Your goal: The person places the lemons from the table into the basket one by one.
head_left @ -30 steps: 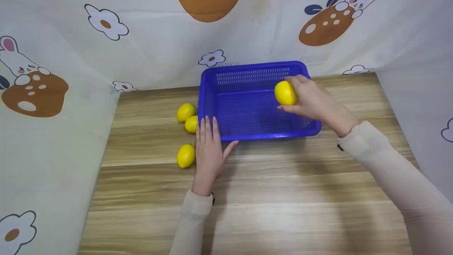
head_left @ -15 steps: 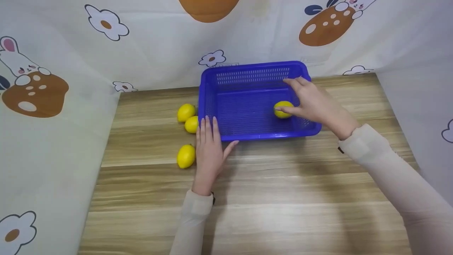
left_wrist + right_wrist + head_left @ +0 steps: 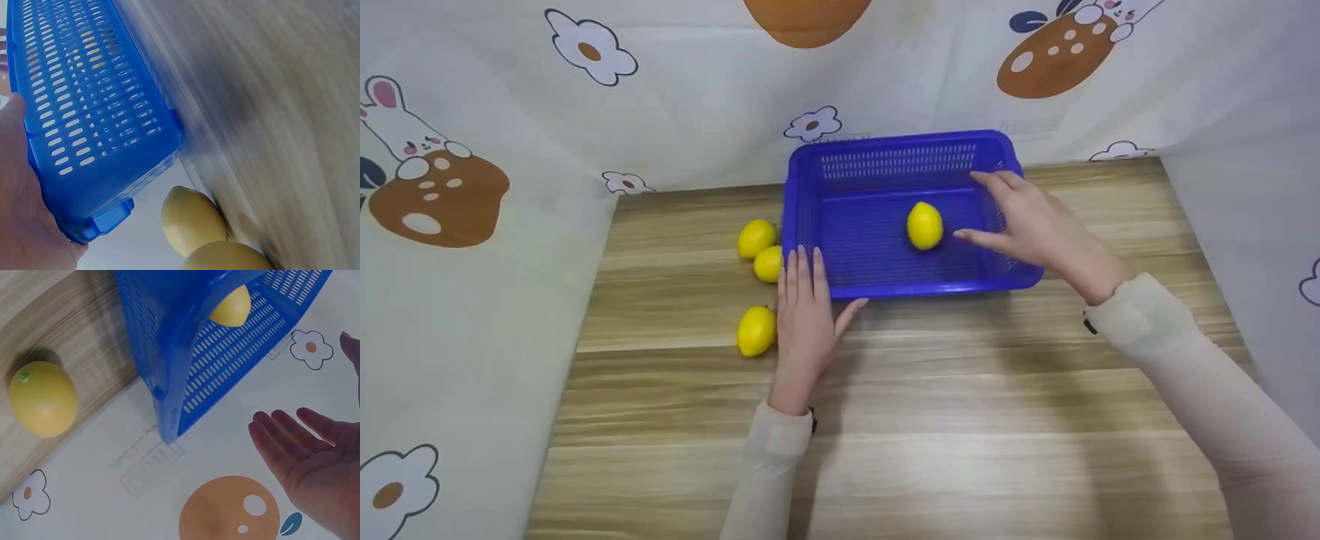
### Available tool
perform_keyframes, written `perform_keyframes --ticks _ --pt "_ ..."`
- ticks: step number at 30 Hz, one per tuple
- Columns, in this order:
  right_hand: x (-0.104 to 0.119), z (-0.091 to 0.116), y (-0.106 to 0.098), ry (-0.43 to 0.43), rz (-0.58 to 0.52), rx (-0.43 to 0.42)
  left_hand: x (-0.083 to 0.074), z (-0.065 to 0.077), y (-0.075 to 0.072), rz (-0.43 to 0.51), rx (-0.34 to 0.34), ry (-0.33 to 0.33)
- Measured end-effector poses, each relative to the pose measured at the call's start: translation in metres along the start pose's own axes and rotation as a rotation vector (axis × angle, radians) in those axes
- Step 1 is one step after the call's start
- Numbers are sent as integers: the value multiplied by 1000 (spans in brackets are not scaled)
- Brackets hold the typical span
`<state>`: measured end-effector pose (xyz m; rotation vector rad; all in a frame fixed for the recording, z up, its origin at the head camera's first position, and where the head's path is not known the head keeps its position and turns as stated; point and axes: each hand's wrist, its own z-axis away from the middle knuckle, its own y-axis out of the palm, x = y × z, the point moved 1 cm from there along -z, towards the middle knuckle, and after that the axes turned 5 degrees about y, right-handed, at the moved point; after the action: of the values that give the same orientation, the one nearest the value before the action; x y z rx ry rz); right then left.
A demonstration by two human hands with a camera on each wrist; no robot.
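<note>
A blue basket (image 3: 900,289) stands on the wooden table with a yellow lemon (image 3: 925,226) lying inside. My left hand (image 3: 804,311) rests on its front left corner, fingers straight over the rim. My right hand (image 3: 1039,225) hovers at the basket's right side, thumb and fingers spread apart, holding nothing; the right wrist view shows its palm bare. Left of the basket lie two lemons close together, a far lemon (image 3: 757,239) and a partly hidden lemon (image 3: 769,264). A third lemon (image 3: 757,331) sits nearer, beside my left hand.
A patterned cloth (image 3: 697,90) hangs behind the table (image 3: 930,420) and along its sides. The basket's back stands close to the cloth. In the right wrist view another lemon (image 3: 43,399) rests on the table outside the basket.
My right hand has let go of the lemon, which dropped into the basket and rolled left toward its middle. The hand has drawn slightly right. My left hand stays on the basket.
</note>
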<state>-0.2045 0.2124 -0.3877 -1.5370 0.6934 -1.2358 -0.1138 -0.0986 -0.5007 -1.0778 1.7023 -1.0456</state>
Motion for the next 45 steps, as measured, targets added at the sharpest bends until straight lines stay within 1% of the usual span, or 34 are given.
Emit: perform_keyframes --ticks 11,17,26,30,35,39,45 --pt "-9 9 7 35 -50 -4 0 0 0 6 17 -8" --pt "-12 12 11 27 -65 -28 0 0 -2 2 26 -9" --pt "-12 16 18 17 -56 -55 0 1 -1 16 0 1" --pt "-13 20 20 30 -53 -56 0 0 -1 24 -2 -3" --pt "-15 26 20 43 -52 -53 0 0 -2 29 15 -18" --pt "-18 31 21 54 -66 -66 0 -1 -1 27 23 -20" --pt "-25 42 25 72 -79 -76 0 0 -1 28 15 -20"
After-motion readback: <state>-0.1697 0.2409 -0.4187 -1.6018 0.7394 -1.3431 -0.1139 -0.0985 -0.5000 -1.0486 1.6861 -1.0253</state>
